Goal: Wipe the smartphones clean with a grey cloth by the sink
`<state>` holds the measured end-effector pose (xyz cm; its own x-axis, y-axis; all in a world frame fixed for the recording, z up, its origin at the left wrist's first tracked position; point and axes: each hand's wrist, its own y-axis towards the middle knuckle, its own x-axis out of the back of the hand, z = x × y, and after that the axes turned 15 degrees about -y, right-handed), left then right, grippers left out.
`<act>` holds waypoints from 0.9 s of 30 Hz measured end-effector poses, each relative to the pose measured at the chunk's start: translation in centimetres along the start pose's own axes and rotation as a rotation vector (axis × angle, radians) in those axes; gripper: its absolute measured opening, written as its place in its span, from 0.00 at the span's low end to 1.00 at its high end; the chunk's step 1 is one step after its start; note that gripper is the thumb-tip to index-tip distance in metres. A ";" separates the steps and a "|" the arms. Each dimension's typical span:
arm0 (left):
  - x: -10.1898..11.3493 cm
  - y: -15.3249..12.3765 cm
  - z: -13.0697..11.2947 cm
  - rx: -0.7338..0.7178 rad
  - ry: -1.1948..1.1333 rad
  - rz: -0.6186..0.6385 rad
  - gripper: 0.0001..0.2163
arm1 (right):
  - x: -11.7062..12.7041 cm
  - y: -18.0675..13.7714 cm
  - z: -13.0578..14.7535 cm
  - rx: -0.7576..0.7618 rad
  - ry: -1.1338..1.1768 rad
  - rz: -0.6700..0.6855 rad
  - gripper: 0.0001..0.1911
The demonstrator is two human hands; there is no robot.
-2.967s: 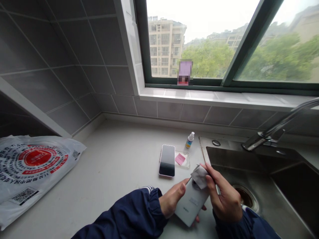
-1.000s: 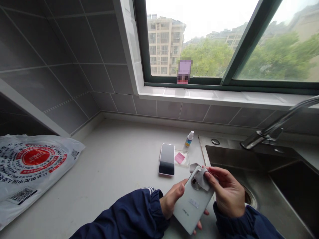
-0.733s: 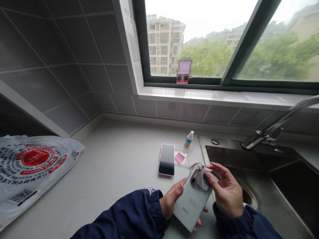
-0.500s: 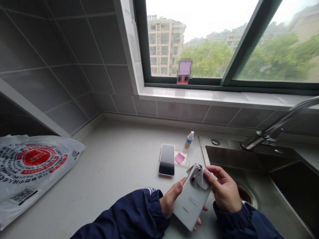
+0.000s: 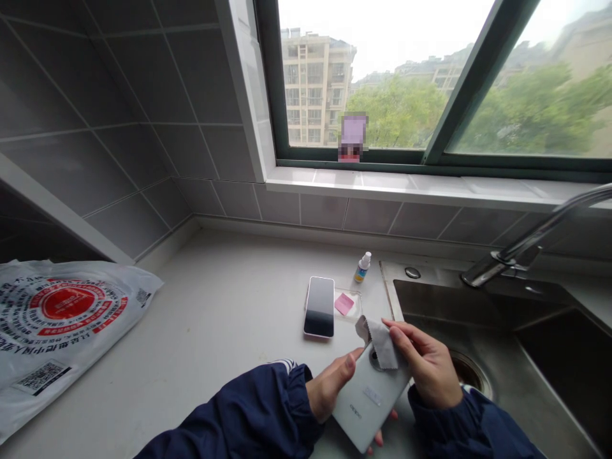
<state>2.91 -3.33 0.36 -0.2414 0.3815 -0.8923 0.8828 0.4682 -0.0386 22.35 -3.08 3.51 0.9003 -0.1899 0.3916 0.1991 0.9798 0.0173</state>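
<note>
My left hand (image 5: 329, 387) grips a white phone (image 5: 368, 405), held back-up and tilted over the counter's front edge. My right hand (image 5: 428, 366) pinches a small grey cloth (image 5: 380, 339) and presses it onto the phone's round camera ring at its upper end. A second phone (image 5: 319, 306) lies screen-up on the white counter (image 5: 224, 319) just beyond my hands.
A clear packet with a pink slip (image 5: 346, 304) and a small dropper bottle (image 5: 363, 267) sit beside the second phone. A steel sink (image 5: 482, 331) with a tap (image 5: 521, 248) lies to the right. A printed plastic bag (image 5: 57, 325) covers the counter's left.
My right hand has kept rubbing the cloth in small moves over the phone's camera end. The phone has tilted slightly in my left hand.
</note>
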 end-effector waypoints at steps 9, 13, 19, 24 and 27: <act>-0.3 -0.2 0.0 0.002 0.001 -0.012 0.34 | -0.3 -0.3 0.4 0.018 0.002 -0.001 0.21; 0.0 -0.1 0.2 -0.004 -0.018 0.003 0.34 | -0.4 -0.4 0.3 0.024 0.031 -0.064 0.18; 0.5 0.1 0.3 -0.041 -0.088 0.030 0.35 | -0.6 -0.1 0.6 0.063 0.044 -0.167 0.16; 0.3 0.0 0.4 -0.073 -0.090 0.019 0.33 | -0.8 -0.4 0.2 0.091 0.057 -0.232 0.15; 0.0 -0.1 0.3 -0.099 -0.081 0.019 0.32 | -0.9 -0.5 -0.1 0.108 0.071 -0.246 0.13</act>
<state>2.96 -3.60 0.19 -0.1877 0.3273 -0.9261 0.8418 0.5394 0.0200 21.46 -3.43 3.08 0.8557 -0.4233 0.2976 0.3763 0.9038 0.2037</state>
